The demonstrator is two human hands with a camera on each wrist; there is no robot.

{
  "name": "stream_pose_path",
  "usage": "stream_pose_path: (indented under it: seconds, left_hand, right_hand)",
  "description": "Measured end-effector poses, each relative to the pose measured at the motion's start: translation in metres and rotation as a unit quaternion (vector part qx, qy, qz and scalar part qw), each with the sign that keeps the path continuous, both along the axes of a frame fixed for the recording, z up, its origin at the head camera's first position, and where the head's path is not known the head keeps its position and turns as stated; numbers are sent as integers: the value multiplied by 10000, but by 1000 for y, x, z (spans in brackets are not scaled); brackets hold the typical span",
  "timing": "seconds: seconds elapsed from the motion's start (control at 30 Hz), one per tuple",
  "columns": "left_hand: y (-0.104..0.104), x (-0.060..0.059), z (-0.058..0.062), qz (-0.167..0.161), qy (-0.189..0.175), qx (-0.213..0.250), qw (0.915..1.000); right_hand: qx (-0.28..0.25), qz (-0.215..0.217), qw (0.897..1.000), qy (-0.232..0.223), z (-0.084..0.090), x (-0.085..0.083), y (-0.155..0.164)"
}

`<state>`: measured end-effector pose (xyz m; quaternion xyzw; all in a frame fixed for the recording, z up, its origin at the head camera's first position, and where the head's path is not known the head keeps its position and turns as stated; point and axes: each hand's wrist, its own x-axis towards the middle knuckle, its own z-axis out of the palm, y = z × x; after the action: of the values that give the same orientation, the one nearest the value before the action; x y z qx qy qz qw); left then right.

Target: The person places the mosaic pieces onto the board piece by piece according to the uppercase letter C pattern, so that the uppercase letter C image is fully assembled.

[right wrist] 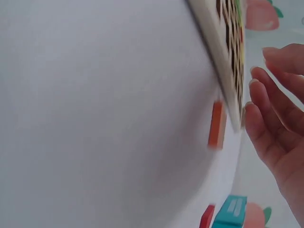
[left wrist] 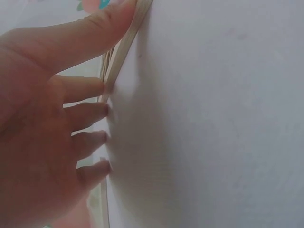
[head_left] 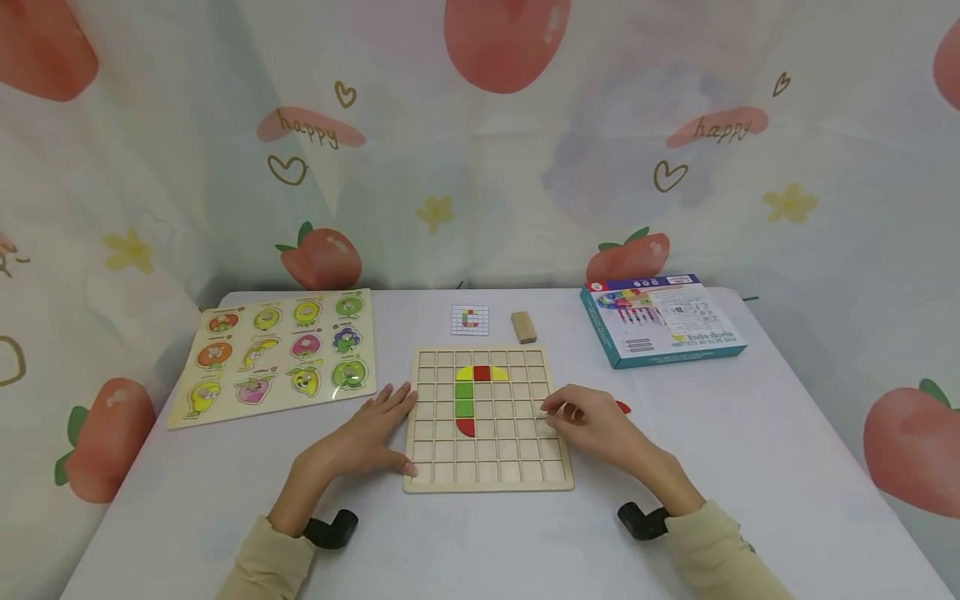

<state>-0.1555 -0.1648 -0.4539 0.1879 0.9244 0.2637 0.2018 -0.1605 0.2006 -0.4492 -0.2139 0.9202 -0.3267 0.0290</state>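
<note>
A wooden grid board point(head_left: 487, 467) lies in the middle of the white table. In its cells sit two yellow quarter pieces with a red square point(head_left: 482, 372) between them, two green squares point(head_left: 465, 398) and a red half-round point(head_left: 467, 427). My left hand point(head_left: 390, 425) lies flat on the table, its straight fingers point(left wrist: 90, 114) and thumb touching the board's left edge point(left wrist: 124, 42). My right hand point(head_left: 562, 412) hovers at the board's right edge with relaxed fingers point(right wrist: 266, 109) and holds nothing. An orange-red piece point(right wrist: 217, 124) lies by that board edge point(right wrist: 216, 47), close to the fingertips.
A fruit peg puzzle point(head_left: 273, 354) lies at the left. A pattern card point(head_left: 470, 320) and a wooden block point(head_left: 523, 327) sit behind the board. The teal game box point(head_left: 660, 319) is at the back right. A loose red piece point(head_left: 623, 407) lies beside my right hand.
</note>
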Motion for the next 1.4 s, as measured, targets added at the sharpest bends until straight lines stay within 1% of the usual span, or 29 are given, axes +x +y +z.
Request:
stream_pose_path:
  seconds: [0.23,0.37,0.5,0.67,0.97,1.1,1.33,1.4]
  left_hand:
    - [2,-1,0,-55,1,-68,10000]
    - [2,-1,2,-17,-47,-72,10000]
    - [1,1,3,29,-63,-53,10000]
    - [1,1,2,33,-35,-52,10000]
    - [2,-2,-2,60,-69,-26,10000]
    - [3,-2,-2,59,-74,-34,9999]
    - [4,-1,1,142,-123,-45,9998]
    - [4,-1,2,145,-121,-29,9998]
  right_hand:
    - [305,-479,9984,-67,-5,2,32]
    - [362,-556,9977,-106,-6,1,44]
    - [387,-474,9978,-259,-8,-1,50]
    - [477,-458,9966,-489,-10,-2,47]
    - [483,-394,9958,-664,-9,-3,40]
    - [393,-287,9966,-662,-8,-3,40]
    - [213,-71,9990,-398,-2,-2,38]
    - [126,-66,9991,-410,0,-2,36]
